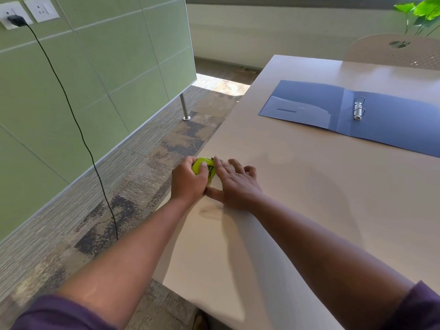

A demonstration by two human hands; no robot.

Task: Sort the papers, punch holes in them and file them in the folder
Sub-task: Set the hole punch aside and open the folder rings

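A lime-green hole punch (201,164) sits at the left edge of the pale table (309,186). My left hand (188,182) is closed around it from the left. Pressed flat just to the right of the punch is my right hand (235,184), fingers spread and one fingertip touching the punch. Whether a sheet lies under that hand I cannot tell; the surface there is as pale as the table. A blue ring folder (392,120) lies open at the back right, its metal rings (358,109) standing up with no paper on them.
A beige perforated chair (395,52) stands behind the table's far edge, with a green plant (423,10) beyond it. On the left are a green partition wall (95,79), a black cable (78,129) hanging from a socket, and carpeted floor.
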